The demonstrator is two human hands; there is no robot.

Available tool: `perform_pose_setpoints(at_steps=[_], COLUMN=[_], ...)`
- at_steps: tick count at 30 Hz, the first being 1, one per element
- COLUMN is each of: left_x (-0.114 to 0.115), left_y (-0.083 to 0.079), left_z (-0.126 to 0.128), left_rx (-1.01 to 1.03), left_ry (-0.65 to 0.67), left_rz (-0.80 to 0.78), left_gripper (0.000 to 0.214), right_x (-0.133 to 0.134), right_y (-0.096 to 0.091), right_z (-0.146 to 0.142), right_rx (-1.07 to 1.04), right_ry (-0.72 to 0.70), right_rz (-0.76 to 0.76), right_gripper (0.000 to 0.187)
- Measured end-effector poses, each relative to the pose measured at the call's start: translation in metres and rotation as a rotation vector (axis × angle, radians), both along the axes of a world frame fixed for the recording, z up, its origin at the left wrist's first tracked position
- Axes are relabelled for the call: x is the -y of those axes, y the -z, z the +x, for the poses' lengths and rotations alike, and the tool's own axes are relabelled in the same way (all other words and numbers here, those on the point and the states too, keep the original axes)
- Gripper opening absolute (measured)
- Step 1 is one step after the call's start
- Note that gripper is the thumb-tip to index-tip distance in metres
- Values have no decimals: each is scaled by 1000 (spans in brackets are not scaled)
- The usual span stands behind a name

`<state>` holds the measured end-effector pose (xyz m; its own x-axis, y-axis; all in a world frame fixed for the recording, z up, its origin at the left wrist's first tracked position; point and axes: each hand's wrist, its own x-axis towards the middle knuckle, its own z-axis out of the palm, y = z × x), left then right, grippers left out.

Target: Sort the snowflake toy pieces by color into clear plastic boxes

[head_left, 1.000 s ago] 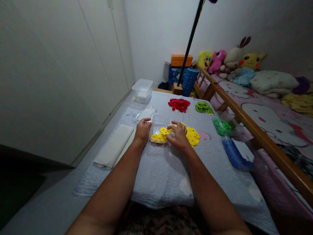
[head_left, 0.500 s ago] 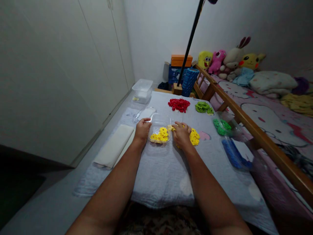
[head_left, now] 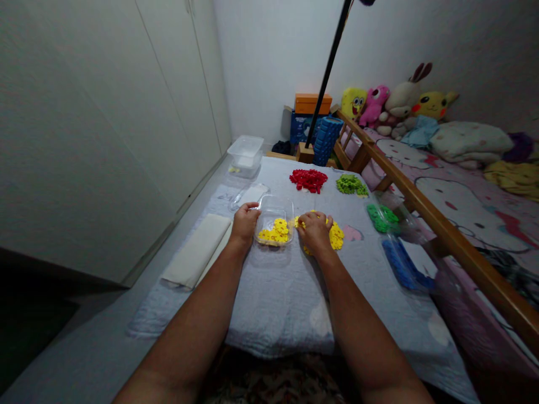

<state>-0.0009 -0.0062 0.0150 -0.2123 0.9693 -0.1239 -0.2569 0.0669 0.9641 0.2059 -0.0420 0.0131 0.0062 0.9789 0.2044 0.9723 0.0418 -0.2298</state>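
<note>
My left hand (head_left: 245, 224) grips the left rim of a clear plastic container (head_left: 274, 205), thumb and fingers closed on its edge. Yellow flower-shaped pieces (head_left: 275, 233) lie in the bottom of that container. Just to its right, my right hand (head_left: 314, 229) hovers low over a pile of yellow flower pieces (head_left: 336, 235), its fingers curled down. A yellow flower piece (head_left: 297, 222) shows at the fingertips; the hand hides part of the pile.
Beyond lie a red pile (head_left: 308, 180) and a light green pile (head_left: 351, 184). At right, clear boxes hold green pieces (head_left: 382, 217) and blue pieces (head_left: 406, 264). A folded cloth (head_left: 197, 249), a clear lid (head_left: 249, 196) and an upright plastic box (head_left: 245, 154) are at left.
My right hand has drawn slightly right, away from the container's rim, and the yellow piece at its fingertips has shifted with it. My left hand and the container stay put.
</note>
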Motion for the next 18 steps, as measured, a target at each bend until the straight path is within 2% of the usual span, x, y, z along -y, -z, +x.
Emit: perform_pose_setpoints(at_steps=[6, 9, 11, 18], left_x=[0, 0, 0, 1], left_y=[0, 1, 2, -1], left_z=[0, -1, -1, 0], left_rx=[-18, -28, -23, -21], left_ry=[6, 8, 10, 13], left_rz=[-7, -6, -4, 12], left_gripper=[42, 42, 42, 42], right_x=[1, 1, 1, -1], right_y=[2, 2, 4, 6], right_z=[4, 2, 0, -2], right_rx=[-58, -67, -43, 25], right_ry=[12, -24, -44, -18], right_rz=[50, 67, 58, 15], right_gripper=[21, 29, 33, 28])
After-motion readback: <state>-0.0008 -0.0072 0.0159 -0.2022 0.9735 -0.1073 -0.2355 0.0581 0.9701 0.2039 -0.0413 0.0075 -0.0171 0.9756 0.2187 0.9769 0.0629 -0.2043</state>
